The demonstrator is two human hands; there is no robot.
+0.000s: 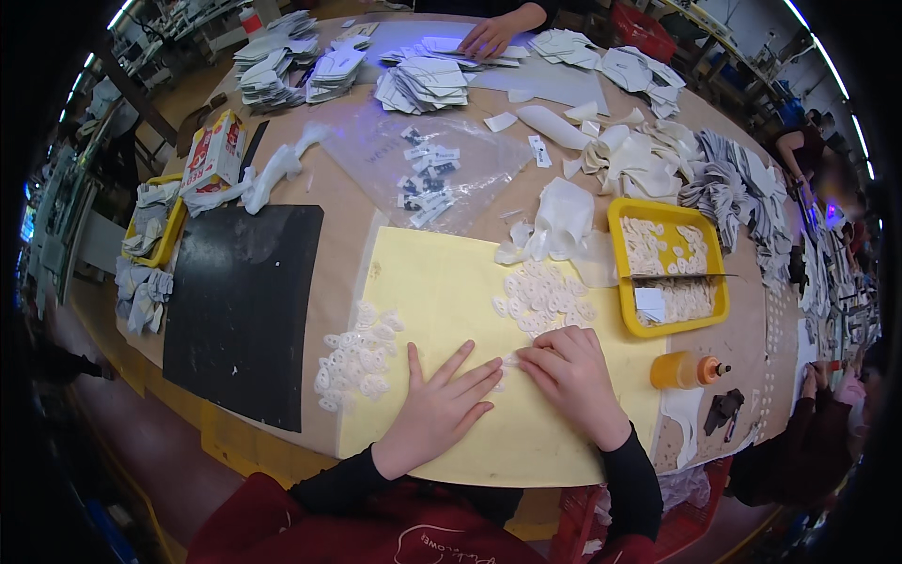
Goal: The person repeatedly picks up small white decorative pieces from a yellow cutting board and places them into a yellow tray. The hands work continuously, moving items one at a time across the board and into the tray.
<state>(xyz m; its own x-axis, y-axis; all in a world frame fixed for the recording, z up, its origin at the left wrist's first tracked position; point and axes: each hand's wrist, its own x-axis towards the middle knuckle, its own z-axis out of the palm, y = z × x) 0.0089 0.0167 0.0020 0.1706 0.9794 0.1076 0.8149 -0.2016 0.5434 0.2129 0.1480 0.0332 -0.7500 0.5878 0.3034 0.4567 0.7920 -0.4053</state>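
My left hand (437, 406) lies on a yellow sheet (427, 268) with its fingers spread and nothing in its grip. Its fingertips reach toward a small pale cut piece (510, 362). My right hand (575, 378) pinches at that piece, its thumb and fingers pressed together; the fingers partly hide it. Beyond my right hand lies a loose pile of pale oval pieces (545, 293). To the left of my left hand, a second pile of similar pieces (355, 365), some showing a hole or slit, straddles the sheet's edge.
A divided yellow tray (669, 324) of pale pieces stands to the right, near an orange bottle (684, 370). A black board (240, 315) lies left. Clear plastic with labels (427, 174) and fabric stacks (423, 86) sit farther back. Across the table is another person's hand (489, 38).
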